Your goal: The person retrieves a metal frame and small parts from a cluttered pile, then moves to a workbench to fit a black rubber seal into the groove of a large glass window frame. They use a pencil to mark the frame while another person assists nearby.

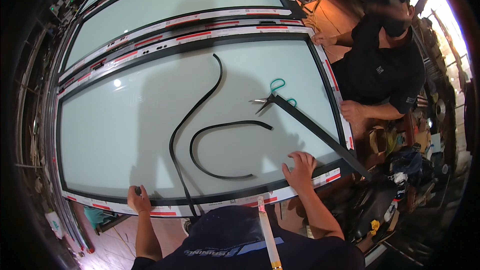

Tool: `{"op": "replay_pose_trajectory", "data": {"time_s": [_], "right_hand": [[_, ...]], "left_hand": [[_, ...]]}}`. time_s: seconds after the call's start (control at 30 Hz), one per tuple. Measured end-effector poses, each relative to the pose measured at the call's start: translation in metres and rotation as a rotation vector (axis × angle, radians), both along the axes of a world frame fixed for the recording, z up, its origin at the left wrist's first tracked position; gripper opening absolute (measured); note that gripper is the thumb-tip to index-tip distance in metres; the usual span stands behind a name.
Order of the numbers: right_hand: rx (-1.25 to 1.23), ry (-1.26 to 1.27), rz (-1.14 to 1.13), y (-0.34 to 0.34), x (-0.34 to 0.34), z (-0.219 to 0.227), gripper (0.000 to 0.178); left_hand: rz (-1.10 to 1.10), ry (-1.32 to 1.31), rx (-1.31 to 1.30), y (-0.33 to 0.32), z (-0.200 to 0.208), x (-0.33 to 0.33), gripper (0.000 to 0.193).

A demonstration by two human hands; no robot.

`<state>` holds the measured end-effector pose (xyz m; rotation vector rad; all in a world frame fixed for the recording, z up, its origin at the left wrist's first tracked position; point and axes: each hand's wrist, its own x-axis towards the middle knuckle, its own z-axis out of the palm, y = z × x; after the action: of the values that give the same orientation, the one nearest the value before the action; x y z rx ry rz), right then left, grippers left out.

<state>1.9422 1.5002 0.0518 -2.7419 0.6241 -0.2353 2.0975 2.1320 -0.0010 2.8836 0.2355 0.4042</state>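
A large glass pane (110, 140) lies in a dark frame (165, 210) faced with white and red protective tape. At the near left edge, my left hand (139, 201) is closed, thumb and finger pinched around a small dark thing I cannot make out. My right hand (301, 171) rests on the near right edge beside the black edging, fingers bent and thumb apart, apparently holding nothing. On the glass lie a long wavy black rubber strip (186, 120) and a shorter curved rubber strip (192, 150). Green-handled scissors (272, 99) lie open, touching a straight black bar (320, 132).
Another person in black (385, 70) stands at the right, both hands on the frame's edge. Beyond lies a second glazed frame (175, 7). A cigarette (268, 232) shows close in front. Assorted clutter (380, 200) fills the floor at right; metal profiles (75, 230) stand at left.
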Motion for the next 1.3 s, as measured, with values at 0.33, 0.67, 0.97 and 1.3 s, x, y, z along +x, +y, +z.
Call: {"op": "replay_pose_trajectory", "data": {"time_s": [0.33,0.67,0.97,1.3], "right_hand": [[-0.101,0.289,0.031,-0.197,0.268,-0.028,0.054],[-0.283,0.517,-0.140,-0.370,0.425,-0.053,0.071],[-0.299,0.571,-0.164,-0.385,0.455,-0.064,0.051],[-0.291,0.546,-0.201,-0.398,0.461,-0.083,0.049]], "left_hand": [[0.056,0.046,-0.026,0.000,-0.002,0.003,0.022],[0.113,0.186,-0.061,-0.003,0.000,0.005,0.023],[0.113,0.219,-0.085,0.008,-0.004,0.004,0.025],[0.113,0.206,-0.050,-0.001,0.002,0.004,0.025]]}}
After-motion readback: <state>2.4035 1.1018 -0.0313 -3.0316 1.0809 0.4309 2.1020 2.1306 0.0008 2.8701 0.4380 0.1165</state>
